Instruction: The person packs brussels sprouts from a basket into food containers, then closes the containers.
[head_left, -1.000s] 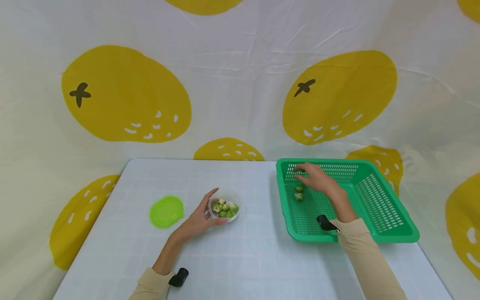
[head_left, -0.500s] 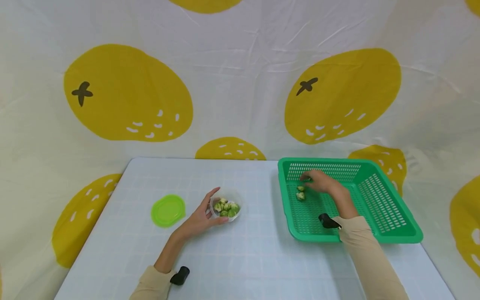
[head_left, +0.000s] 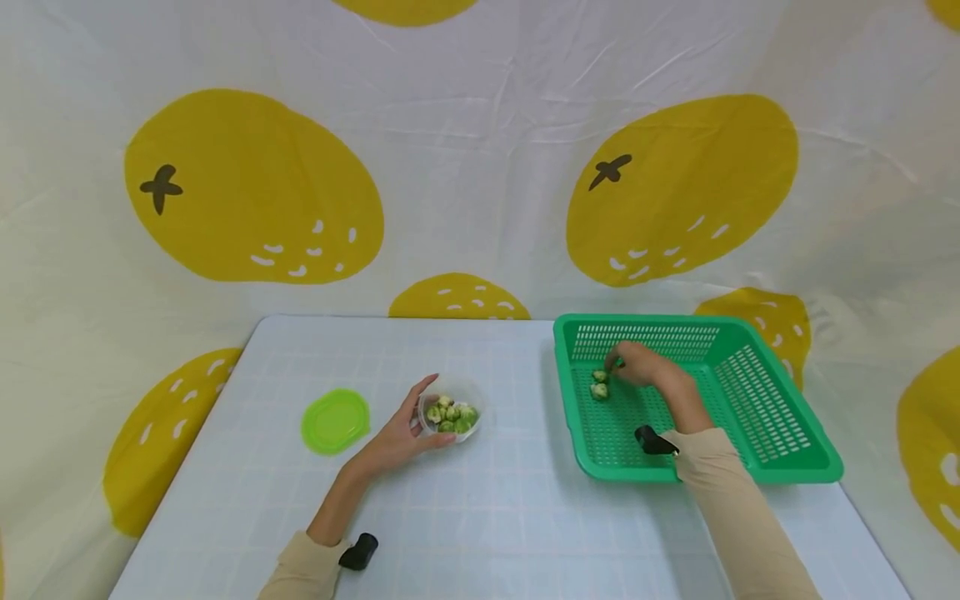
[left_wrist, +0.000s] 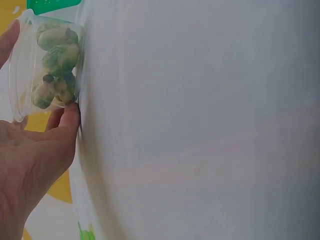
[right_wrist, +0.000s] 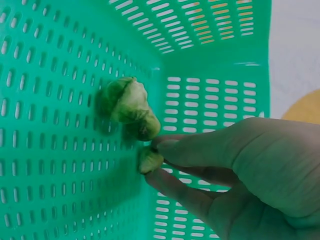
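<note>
My left hand (head_left: pixel 393 444) holds a clear round plastic tub (left_wrist: pixel 26 75) on the table, thumb on the near side and fingers round the far side. Several Brussels sprouts (head_left: pixel 447 414) lie in the tub. Over on the right, my right hand (head_left: pixel 639 364) reaches into a green slatted plastic basket (head_left: pixel 787 476). Its thumb and fingertips pinch a small Brussels sprout (right_wrist: pixel 150 160), seen in the right wrist view. Two more sprouts lie close beside the fingertips on the basket floor, a larger sprout (right_wrist: pixel 131 100) and a smaller sprout (right_wrist: pixel 146 125).
A lime-green lid (head_left: pixel 335 422) lies flat on the table left of the tub. The table (head_left: pixel 480 517) has a pale checked cloth. Behind it hangs a white curtain (head_left: pixel 472 192) printed with yellow fruit.
My right hand has moved lower and slightly right within the basket, and its fingers have closed on a sprout. The left hand and the tub stay in place.
</note>
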